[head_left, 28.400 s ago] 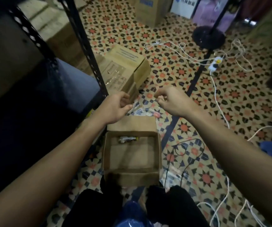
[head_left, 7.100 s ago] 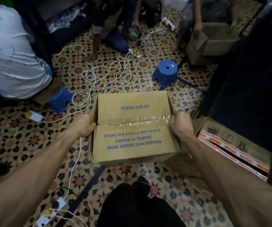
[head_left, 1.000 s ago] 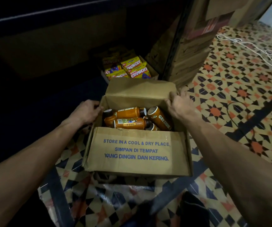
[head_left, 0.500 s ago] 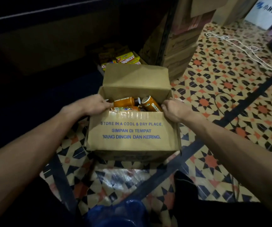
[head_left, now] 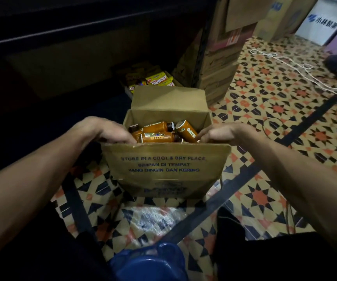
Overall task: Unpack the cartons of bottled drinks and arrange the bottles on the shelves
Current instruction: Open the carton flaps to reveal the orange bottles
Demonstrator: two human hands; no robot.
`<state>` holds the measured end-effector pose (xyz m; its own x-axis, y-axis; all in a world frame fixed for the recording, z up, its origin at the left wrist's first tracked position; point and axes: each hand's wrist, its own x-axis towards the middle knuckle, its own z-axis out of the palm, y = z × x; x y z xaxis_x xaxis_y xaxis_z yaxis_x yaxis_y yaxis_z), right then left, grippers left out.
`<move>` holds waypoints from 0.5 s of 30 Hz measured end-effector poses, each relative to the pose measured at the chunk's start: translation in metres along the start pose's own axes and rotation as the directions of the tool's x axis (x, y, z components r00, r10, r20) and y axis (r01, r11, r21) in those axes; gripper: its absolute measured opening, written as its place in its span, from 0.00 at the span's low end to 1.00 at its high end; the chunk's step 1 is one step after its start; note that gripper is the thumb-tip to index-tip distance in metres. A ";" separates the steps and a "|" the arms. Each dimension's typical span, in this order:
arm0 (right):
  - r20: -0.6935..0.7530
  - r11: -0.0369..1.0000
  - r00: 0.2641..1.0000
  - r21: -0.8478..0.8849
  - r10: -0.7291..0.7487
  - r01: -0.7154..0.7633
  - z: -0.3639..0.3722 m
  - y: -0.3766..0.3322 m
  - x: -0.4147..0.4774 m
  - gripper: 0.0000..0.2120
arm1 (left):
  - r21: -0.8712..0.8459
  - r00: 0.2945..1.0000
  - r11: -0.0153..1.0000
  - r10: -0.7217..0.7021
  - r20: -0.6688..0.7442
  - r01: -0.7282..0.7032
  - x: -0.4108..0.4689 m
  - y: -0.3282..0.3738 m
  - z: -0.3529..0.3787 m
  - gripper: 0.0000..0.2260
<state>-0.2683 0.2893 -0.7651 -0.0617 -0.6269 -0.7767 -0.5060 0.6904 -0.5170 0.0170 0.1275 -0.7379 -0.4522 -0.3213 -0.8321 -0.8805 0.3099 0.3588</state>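
Standing on the tiled floor (head_left: 265, 110), the carton (head_left: 167, 171) is open. The left hand (head_left: 102, 128) and right hand (head_left: 222, 132) curl over its near flap, fingertips hidden; what they hold cannot be determined. Orange bottles (head_left: 155, 136) lie inside. Yellow snack packs (head_left: 159, 79) sit beyond.

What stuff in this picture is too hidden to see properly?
Head view only:
- Bottles: the count; the carton front flap and both hands cover the lower ones.
- Left hand and right hand: fingertips dip behind that flap, so their grip is unclear.
- Shelf: contents lost in darkness.
- Blue stool: cut off by the bottom edge.
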 end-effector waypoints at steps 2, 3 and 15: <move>-0.090 0.976 0.996 -0.214 0.011 -0.031 0.008 -0.003 0.004 0.23 | 0.134 0.999 0.991 -0.018 0.043 0.012 0.007 -0.004 0.013 0.15; -0.145 0.946 0.989 -0.320 0.010 -0.056 0.014 -0.005 0.007 0.24 | 0.181 0.998 0.983 -0.032 0.051 0.022 0.012 -0.006 0.021 0.16; -0.362 0.708 0.929 -0.677 -0.082 -0.201 0.060 -0.013 0.022 0.16 | 0.479 0.983 0.870 0.170 -0.072 -0.115 0.040 -0.023 0.088 0.15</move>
<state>-0.2117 0.2883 -0.7976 -0.3268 -0.7696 -0.5486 -0.9283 0.3704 0.0333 0.0317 0.1864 -0.8165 -0.6043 -0.3279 -0.7261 -0.6456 0.7356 0.2051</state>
